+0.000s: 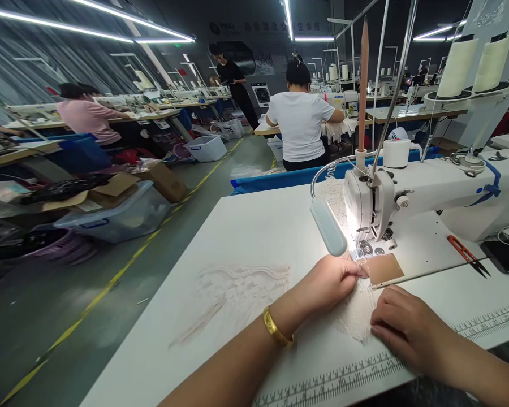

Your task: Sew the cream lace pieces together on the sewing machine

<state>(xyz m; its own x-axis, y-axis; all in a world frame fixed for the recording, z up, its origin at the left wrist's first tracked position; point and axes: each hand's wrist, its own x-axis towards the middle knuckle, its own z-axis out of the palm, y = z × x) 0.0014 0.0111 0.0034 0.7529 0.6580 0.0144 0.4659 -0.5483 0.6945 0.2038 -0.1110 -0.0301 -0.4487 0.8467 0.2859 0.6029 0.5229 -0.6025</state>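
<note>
Just in front of the sewing machine's (419, 186) presser foot, my left hand (333, 280) pinches the upper end of a cream lace piece (356, 314). A gold bangle circles that wrist. My right hand (407, 325) rests at the lace's lower right edge with its fingers curled together; the fingertips hold the edge. Under the lit needle area lies the metal plate, with a brown patch (382, 268) to its right. More lace (335, 195) shows behind the machine head. Another lace piece with loose threads (246, 288) lies flat on the white table, left of my forearm.
Red-handled thread snips (466, 254) and a dark phone (504, 255) lie at the right. A grey-green lamp head (328, 226) hangs beside the needle. Ruler tape (356, 373) runs along the front edge. Thread cones (458, 68) stand behind; a co-worker in white (299, 118) sits ahead.
</note>
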